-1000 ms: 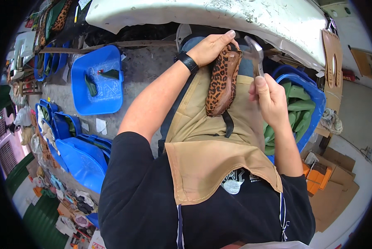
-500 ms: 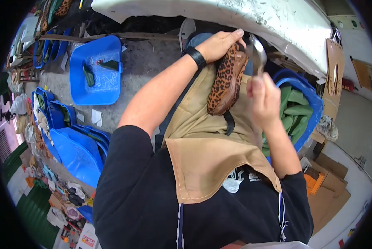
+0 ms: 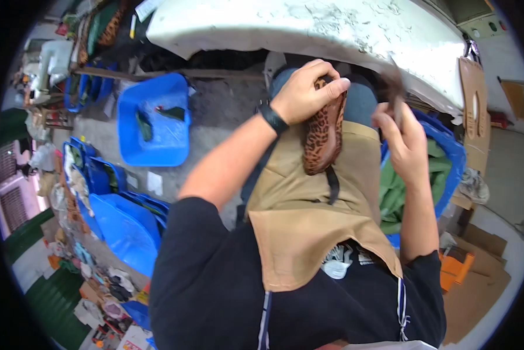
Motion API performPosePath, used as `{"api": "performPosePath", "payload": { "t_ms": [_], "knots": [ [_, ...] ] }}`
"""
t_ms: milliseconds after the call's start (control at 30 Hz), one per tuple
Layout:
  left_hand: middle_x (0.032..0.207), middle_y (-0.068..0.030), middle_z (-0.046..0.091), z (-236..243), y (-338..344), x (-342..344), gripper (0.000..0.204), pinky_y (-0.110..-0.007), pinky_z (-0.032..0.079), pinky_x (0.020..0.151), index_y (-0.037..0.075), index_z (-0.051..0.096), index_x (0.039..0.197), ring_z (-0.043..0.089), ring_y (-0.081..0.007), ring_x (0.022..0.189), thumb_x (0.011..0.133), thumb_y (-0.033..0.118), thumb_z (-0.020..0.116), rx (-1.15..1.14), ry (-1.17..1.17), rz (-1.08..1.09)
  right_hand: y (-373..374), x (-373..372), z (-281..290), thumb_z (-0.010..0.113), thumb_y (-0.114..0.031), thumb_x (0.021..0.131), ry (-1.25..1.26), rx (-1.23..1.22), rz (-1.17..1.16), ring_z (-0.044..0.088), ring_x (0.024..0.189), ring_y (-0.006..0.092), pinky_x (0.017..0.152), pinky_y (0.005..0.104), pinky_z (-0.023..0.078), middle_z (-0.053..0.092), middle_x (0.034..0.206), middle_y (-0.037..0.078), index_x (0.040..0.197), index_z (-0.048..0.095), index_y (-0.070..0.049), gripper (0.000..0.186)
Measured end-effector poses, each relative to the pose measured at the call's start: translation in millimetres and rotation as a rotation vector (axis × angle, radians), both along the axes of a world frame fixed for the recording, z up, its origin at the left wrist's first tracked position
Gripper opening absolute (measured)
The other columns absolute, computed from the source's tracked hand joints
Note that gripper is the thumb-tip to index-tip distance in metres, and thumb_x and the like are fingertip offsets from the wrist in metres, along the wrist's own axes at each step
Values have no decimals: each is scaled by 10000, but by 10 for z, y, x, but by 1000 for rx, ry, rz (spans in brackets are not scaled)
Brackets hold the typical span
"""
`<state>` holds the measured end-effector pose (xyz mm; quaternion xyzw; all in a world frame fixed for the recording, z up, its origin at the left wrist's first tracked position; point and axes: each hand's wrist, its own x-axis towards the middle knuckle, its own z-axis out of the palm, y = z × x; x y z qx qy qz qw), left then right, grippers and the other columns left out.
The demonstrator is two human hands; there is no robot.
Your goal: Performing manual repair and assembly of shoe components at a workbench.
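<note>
A leopard-print shoe (image 3: 322, 140) lies over my lap with its smooth brown underside partly facing me. My left hand (image 3: 310, 90) is closed round its far end, thumb pressed across it. Raised to the right and apart from the shoe, my right hand (image 3: 406, 129) grips what looks like a hammer (image 3: 393, 81). Motion smears the tool's head, so its exact shape cannot be made out. Under the shoe is my tan apron (image 3: 308, 245), with a dark strap (image 3: 333, 185) by the shoe's near end.
A blue bin (image 3: 457, 157) of green pieces stands close by my right forearm. Ahead is a white-covered bench edge (image 3: 308, 29). On the floor at left are a blue tub (image 3: 154, 153) holding two dark green pieces and several stacked blue bins (image 3: 119, 224).
My right hand and the tool have swung away from the shoe, to the right. My left thumb now lies across the shoe's far end. The whole view has shifted slightly.
</note>
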<state>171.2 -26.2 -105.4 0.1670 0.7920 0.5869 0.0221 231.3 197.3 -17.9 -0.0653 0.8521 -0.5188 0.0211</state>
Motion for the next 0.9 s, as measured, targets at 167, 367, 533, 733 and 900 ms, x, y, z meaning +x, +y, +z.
{"api": "performPosePath", "payload": {
  "t_ms": [167,367,533,733,900],
  "knots": [
    [1039,-79,654,153,-259,178,194,-330,454,861,50,714,1034,554,-213,921,1019,204,597,27,513,458,-5,67,-127,643,-183,1019,-247,-110,187,487,672,127,645,273,421,585,726,21,833,568,-24,256],
    [1075,-69,658,99,-453,604,194,-325,434,895,63,724,1069,541,-207,956,1019,181,578,192,107,406,-262,91,-286,671,-203,983,-396,7,412,499,657,181,642,328,450,610,757,62,869,647,17,249],
    [1081,-68,657,113,-479,665,201,-320,434,888,59,727,1092,539,-211,944,1011,179,588,232,55,380,-386,61,-322,670,-206,985,-440,-14,408,505,661,196,644,345,459,615,760,78,875,632,32,265],
    [1079,-69,658,126,-520,650,201,-315,439,870,60,730,1107,535,-211,938,1002,175,603,116,183,301,-437,103,-310,668,-212,996,-444,-45,396,509,654,187,638,360,460,610,746,72,858,616,19,274],
    [1065,-74,658,138,-556,634,187,-316,445,856,58,728,1087,537,-212,929,994,172,612,82,114,282,-506,218,-263,667,-205,1017,-478,-24,385,468,625,148,599,321,426,580,703,22,825,597,-24,274]
  ]
}}
